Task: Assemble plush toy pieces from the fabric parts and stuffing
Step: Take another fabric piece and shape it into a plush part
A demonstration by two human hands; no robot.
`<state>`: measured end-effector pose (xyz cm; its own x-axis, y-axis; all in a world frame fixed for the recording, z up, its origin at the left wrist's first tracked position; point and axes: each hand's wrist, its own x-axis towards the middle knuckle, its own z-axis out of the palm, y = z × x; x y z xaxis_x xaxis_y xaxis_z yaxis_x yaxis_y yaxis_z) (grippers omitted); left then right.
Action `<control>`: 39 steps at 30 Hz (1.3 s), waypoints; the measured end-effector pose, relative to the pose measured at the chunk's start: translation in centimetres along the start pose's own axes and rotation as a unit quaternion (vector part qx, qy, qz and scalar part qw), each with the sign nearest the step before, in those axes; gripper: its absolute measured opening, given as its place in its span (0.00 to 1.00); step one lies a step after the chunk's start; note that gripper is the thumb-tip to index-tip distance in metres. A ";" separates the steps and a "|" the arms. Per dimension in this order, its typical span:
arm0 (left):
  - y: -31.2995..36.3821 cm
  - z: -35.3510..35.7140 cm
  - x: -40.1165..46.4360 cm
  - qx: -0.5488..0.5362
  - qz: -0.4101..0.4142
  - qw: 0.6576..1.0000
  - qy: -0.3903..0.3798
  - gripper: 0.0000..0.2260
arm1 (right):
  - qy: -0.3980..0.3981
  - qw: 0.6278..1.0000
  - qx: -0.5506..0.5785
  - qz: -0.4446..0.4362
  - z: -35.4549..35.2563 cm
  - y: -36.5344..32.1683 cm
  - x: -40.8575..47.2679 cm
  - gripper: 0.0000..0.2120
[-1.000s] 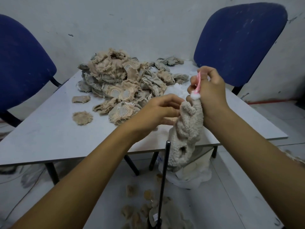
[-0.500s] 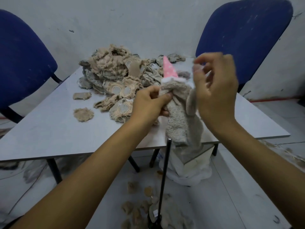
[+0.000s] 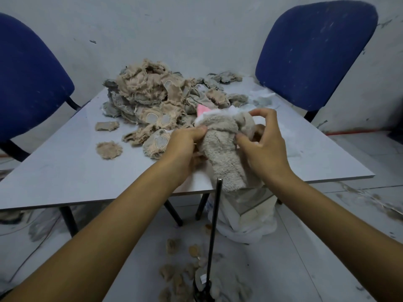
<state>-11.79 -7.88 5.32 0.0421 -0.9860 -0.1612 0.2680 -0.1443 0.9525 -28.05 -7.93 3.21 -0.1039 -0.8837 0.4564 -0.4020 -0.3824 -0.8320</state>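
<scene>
A beige fleecy plush toy body (image 3: 226,162) with a pink and white tip (image 3: 202,111) hangs over the table's front edge between my hands. My left hand (image 3: 185,144) grips its left side near the top, fingers curled into the fabric. My right hand (image 3: 265,142) pinches the toy's upper right part between thumb and fingers. White stuffing (image 3: 261,101) lies on the table behind the toy. A big heap of beige and grey fabric pieces (image 3: 157,99) covers the far middle of the table.
The grey table (image 3: 65,171) stands between two blue chairs (image 3: 32,83) (image 3: 314,51). Loose fabric rounds (image 3: 109,149) lie left of the heap. A thin black rod (image 3: 214,225) rises from the floor before the table. A white bag (image 3: 250,216) and fabric scraps (image 3: 185,269) sit on the floor.
The toy has been lowered and tipped away, its pink tip now pointing toward the heap. My right hand, open above it a moment ago, has come down and pinched the toy's upper right part.
</scene>
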 end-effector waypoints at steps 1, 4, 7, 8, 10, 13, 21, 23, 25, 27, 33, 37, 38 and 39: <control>-0.1 -0.4 0.1 0.104 0.047 0.992 0.053 0.05 | 0.003 1.000 0.004 -0.022 -0.2 -0.2 0.2 0.20; -0.3 -1.7 -0.1 0.396 0.336 0.844 0.135 0.25 | -0.019 0.995 0.016 -0.094 -0.6 -0.9 0.5 0.21; -0.1 -2.3 -0.5 0.532 0.485 0.693 -0.033 0.27 | -0.053 0.995 0.027 -0.075 -0.8 -1.4 0.7 0.20; -0.4 -2.4 -0.5 0.564 0.475 0.672 -0.074 0.26 | -0.060 0.996 0.024 -0.061 -0.8 -1.5 0.8 0.19; -0.9 -2.6 -0.6 0.589 0.459 0.658 -0.094 0.23 | -0.069 0.997 0.026 -0.036 -0.7 -1.6 1.0 0.18; -1.6 -2.5 -0.6 0.596 0.473 0.642 -0.088 0.16 | -0.091 0.994 0.057 0.005 -0.7 -1.5 1.3 0.16; -1.8 -1.5 0.0 0.547 0.529 0.646 -0.061 0.10 | -0.177 0.973 0.116 0.088 -0.7 -1.1 2.1 0.18; -1.6 -1.3 0.1 0.541 0.540 0.641 -0.073 0.09 | -0.194 0.967 0.115 0.121 -0.8 -0.8 2.3 0.20; -1.3 -1.5 0.4 0.534 0.528 0.648 -0.130 0.12 | -0.189 0.967 0.097 0.138 -0.8 -0.5 2.4 0.19; -1.2 -1.6 0.5 0.536 0.505 0.652 -0.179 0.18 | -0.163 0.974 0.081 0.138 -0.7 -0.2 2.5 0.18; -1.9 -1.0 0.4 0.532 0.518 0.645 -0.182 0.12 | -0.147 0.974 0.084 0.151 0.3 -0.1 2.7 0.16; -1.4 -1.1 0.5 0.506 0.538 0.661 -0.133 0.07 | -0.146 0.978 0.045 0.143 0.1 0.1 2.8 0.11; -1.2 -1.0 0.5 0.506 0.537 0.665 -0.111 0.06 | -0.118 0.987 0.016 0.109 0.3 0.1 2.7 0.09; -1.0 -0.9 0.4 0.510 0.533 0.669 -0.089 0.05 | -0.069 0.996 -0.021 0.050 0.5 -0.2 2.3 0.06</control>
<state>-11.15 -8.07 4.05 -0.4534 -0.5555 0.6970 -0.6233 0.7566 0.1976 -27.80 -10.05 4.31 -0.0201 -0.9463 0.3226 -0.4339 -0.2824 -0.8556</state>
